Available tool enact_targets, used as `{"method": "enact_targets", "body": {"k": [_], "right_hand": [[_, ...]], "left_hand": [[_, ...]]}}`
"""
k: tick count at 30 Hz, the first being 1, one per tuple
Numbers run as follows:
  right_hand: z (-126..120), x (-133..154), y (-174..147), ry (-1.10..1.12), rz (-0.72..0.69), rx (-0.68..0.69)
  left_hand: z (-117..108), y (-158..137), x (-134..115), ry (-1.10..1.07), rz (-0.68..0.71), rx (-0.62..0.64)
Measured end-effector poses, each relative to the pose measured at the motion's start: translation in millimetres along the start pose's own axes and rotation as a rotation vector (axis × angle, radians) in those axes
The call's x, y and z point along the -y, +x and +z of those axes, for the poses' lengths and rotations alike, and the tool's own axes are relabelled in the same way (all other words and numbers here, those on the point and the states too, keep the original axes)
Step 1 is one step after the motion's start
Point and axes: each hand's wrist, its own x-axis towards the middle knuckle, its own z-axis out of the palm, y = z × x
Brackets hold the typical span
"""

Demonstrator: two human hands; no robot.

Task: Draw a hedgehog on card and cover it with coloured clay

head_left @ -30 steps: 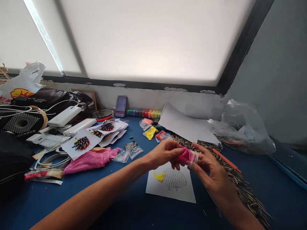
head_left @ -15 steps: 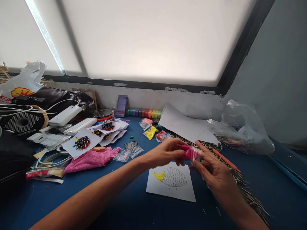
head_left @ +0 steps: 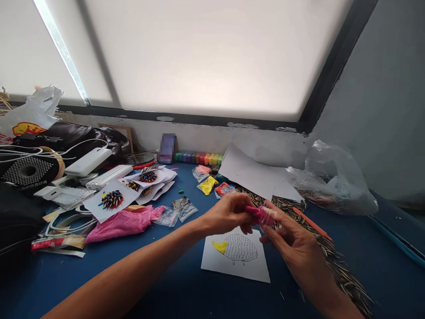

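Note:
Between both hands, above the top edge of a paper card, is a piece of magenta modelling clay (head_left: pixel 258 212) in a clear plastic wrapper (head_left: pixel 267 215). My left hand (head_left: pixel 230 213) pinches the clay from the left, fingers curled. My right hand (head_left: pixel 292 239) grips the wrapper end between thumb and fingers. Below them lies the white card (head_left: pixel 235 271) with a hedgehog-like outline drawing (head_left: pixel 241 248). Its pointed snout is covered with yellow clay (head_left: pixel 219 247); the body holds only pen marks.
Striped sunflower seeds (head_left: pixel 345 274) spread along the right, with an orange pencil-like stick (head_left: pixel 313 224) among them. Behind lie bagged yellow clay (head_left: pixel 208 185), white sheets (head_left: pixel 252 173) and a plastic bag (head_left: pixel 338 186). Finished cards (head_left: pixel 113 199), a pink cloth (head_left: pixel 122 224) and power banks (head_left: pixel 88 161) crowd the left.
Both hands keep hold of the magenta clay and its wrapper; the clay now looks narrower and partly hidden by the left fingers. The view has shifted slightly.

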Motion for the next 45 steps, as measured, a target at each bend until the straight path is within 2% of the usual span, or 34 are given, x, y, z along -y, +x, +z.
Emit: {"method": "enact_targets", "body": {"k": [3, 6, 11, 16, 19, 22, 25, 29, 32, 39, 42, 45], "right_hand": [[-2.2, 1.0, 0.1, -0.029, -0.055, 0.003], [-2.3, 2.3, -0.9, -0.092, -0.104, 0.017], [0.6, 4.1, -0.8, -0.107, -0.072, 0.039], [1.7, 1.3, 0.6, -0.097, -0.015, 0.175], [1.0, 0.4, 1.8, -0.049, 0.025, 0.172], [0.0, 2.0, 1.6, -0.017, 0.006, 0.119], [-1.4, 5.1, -0.2, -0.075, -0.016, 0.067], [-2.0, 6.6, -1.3, -0.126, -0.066, 0.041], [0.7, 3.5, -1.0, -0.095, -0.081, 0.091], [4.6, -0.8, -1.5, -0.083, 0.041, 0.257], [2.0, 2.2, -0.5, -0.137, 0.071, 0.288], [0.7, 2.4, 0.7, -0.152, 0.064, 0.186]], "left_hand": [[0.1, -0.3, -5.0, -0.034, -0.044, 0.032], [-0.3, -0.2, -6.5, -0.028, -0.058, -0.014], [4.7, 0.6, -0.4, -0.053, -0.032, -0.052], [12.3, 0.1, 5.3, -0.011, -0.033, -0.103], [10.0, -0.4, 4.0, -0.049, -0.040, -0.041], [5.2, -0.3, 1.0, -0.049, -0.014, 0.024], [2.7, -0.1, -1.4, 0.039, -0.015, -0.029], [4.3, 0.7, -0.6, 0.011, -0.036, -0.051], [7.7, 1.0, 4.1, -0.027, -0.012, -0.115], [19.1, -1.3, 6.7, -0.100, -0.084, -0.267], [16.7, -0.9, 6.2, -0.094, -0.112, -0.244], [8.2, 0.5, 7.6, -0.124, -0.123, -0.167]]}}
